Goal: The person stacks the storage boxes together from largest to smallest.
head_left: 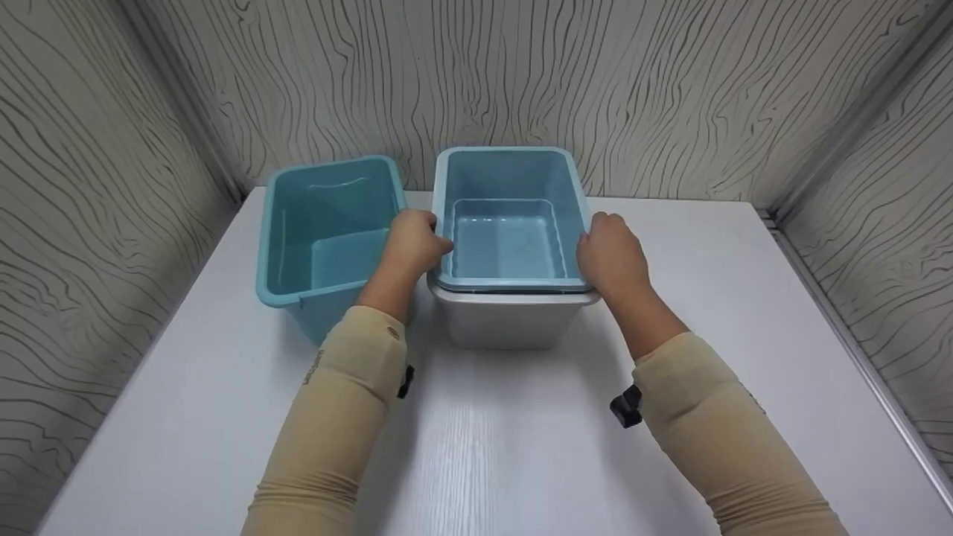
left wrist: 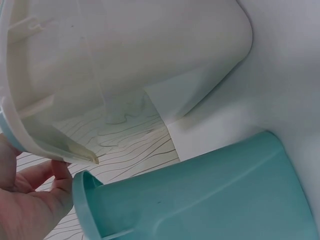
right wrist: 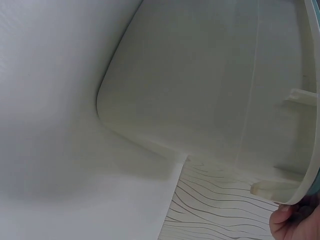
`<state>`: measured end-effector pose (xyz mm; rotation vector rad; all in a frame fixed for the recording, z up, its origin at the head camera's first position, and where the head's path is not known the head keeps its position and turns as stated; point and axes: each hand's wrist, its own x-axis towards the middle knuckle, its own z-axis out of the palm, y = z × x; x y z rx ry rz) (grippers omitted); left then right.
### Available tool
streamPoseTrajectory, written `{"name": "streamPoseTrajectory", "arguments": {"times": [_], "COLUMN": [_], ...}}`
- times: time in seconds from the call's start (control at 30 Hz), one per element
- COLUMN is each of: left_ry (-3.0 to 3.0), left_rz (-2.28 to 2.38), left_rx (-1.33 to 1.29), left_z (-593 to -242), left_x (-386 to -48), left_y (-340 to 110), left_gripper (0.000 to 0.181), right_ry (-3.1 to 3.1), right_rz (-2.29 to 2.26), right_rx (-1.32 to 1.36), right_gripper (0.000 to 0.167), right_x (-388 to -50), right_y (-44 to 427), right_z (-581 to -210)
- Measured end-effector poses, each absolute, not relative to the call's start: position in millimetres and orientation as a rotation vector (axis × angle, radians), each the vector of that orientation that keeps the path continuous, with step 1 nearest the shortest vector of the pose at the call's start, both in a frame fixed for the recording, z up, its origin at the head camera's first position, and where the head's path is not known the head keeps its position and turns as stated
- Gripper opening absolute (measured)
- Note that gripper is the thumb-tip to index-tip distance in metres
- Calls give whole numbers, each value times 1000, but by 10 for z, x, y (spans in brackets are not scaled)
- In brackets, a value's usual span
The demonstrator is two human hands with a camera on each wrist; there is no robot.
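A light blue bin [head_left: 514,284] sits nested inside a pale grey-white bin [head_left: 506,324], its rim just above the outer one. My left hand [head_left: 415,242] grips the left side of the blue rim, thumb over the edge. On the opposite side my right hand [head_left: 614,253] holds the rim with curled fingers. The left wrist view has the pale bin [left wrist: 150,45] with my left hand [left wrist: 30,200] at its rim. In the right wrist view, my right hand [right wrist: 297,222] is at the rim of the pale bin [right wrist: 190,90], partly out of frame.
A teal bin [head_left: 320,309] stands upright on the white table [head_left: 476,447], close to the left of the nested pair and beside my left forearm; it also shows in the left wrist view [left wrist: 210,195]. Wood-patterned panels [head_left: 506,74] rise behind and on both sides.
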<state>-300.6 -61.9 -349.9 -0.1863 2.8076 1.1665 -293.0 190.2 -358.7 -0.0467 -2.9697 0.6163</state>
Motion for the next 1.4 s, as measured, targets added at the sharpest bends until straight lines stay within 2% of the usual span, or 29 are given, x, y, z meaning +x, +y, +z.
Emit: {"name": "streamPoseTrajectory", "arguments": {"times": [0.33, 0.77, 1.1, 1.4], "left_ry": [2899, 2843, 2847, 2934], "left_rz": [1112, 1135, 1130, 1016], "left_rx": [-110, -168, -176, -74], "left_z": [-3510, -3488, -3510, -3500], "left_x": [-2994, -3005, -3014, -3005], "left_y": [-623, -604, -604, -631], "left_gripper": [39, 45, 42, 36], "right_ry": [-2998, -3021, -3044, -3021], "right_rz": [442, 279, 285, 346], "right_rx": [8, 28, 5, 18], "right_gripper": [46, 41, 41, 44], "right_x": [-2932, -2920, -2920, -2949], "right_y": [1899, 1877, 1877, 1905], "right_z": [-3592, -3536, -3558, -3582]}}
